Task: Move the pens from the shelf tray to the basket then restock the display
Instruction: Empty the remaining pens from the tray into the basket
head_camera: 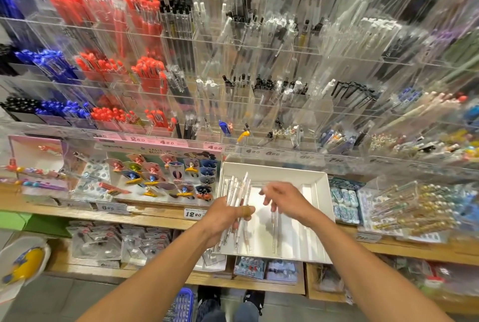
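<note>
Pens [237, 193] with white, clear barrels are bunched upright in the left hand [225, 216], whose fingers and thumb curl round them above the left side of the white shelf tray [317, 218]. One more clear pen [274, 231] lies on the tray floor, just under the right hand [281, 196]. That hand hovers over the tray with its fingers loosely spread and pointing down, gripping nothing; motion blur hides whether a fingertip touches the lying pen. Both hands are near each other but apart. A blue basket [182, 305] sits on the floor below, beside the person's shoes [254, 298].
</note>
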`<state>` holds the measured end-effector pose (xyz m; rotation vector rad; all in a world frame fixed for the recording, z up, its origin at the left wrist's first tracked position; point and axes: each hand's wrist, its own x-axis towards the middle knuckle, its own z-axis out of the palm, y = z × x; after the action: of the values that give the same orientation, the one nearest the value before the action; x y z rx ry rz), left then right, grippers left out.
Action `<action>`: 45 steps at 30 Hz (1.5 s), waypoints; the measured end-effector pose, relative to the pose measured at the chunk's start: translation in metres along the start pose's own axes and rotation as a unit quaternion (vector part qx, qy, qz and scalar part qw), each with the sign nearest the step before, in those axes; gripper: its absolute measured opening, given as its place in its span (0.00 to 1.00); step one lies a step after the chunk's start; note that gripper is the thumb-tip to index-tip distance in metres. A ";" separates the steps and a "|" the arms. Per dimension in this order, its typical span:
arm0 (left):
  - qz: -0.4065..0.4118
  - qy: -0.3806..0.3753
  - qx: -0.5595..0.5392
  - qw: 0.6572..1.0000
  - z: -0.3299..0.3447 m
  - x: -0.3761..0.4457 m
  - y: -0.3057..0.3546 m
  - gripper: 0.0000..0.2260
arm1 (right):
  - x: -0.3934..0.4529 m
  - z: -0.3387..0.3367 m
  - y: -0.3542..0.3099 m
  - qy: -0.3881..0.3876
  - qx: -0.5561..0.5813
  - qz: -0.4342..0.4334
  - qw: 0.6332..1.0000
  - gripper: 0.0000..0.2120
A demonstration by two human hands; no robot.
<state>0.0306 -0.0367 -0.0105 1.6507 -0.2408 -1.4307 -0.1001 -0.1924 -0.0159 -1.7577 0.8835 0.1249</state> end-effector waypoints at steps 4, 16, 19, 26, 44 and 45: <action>-0.009 0.016 -0.048 0.999 -0.011 0.002 -0.008 0.15 | 0.004 0.017 0.057 -0.140 -0.502 -0.048 0.852 0.12; -0.009 0.040 -0.082 0.996 -0.019 0.003 -0.015 0.17 | 0.022 0.028 0.064 -0.238 -0.746 -0.161 0.601 0.30; -0.015 0.045 -0.082 0.996 -0.019 -0.001 -0.015 0.17 | 0.029 0.028 0.056 -0.273 -0.763 -0.147 0.567 0.28; -0.016 0.044 -0.074 0.996 -0.014 -0.001 -0.013 0.21 | 0.031 0.008 0.034 -0.246 -0.663 -0.113 0.698 0.09; -0.067 -0.007 -0.158 0.985 0.005 0.001 -0.003 0.16 | -0.027 0.064 -0.014 0.015 0.203 0.025 0.979 0.10; -0.069 -0.011 -0.157 0.985 0.004 0.001 -0.002 0.15 | -0.028 0.065 -0.014 0.010 0.203 0.018 0.979 0.10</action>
<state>0.0262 -0.0383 -0.0125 1.4145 0.0882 -1.5044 -0.0898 -0.1214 -0.0162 -1.3644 0.8844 -0.0490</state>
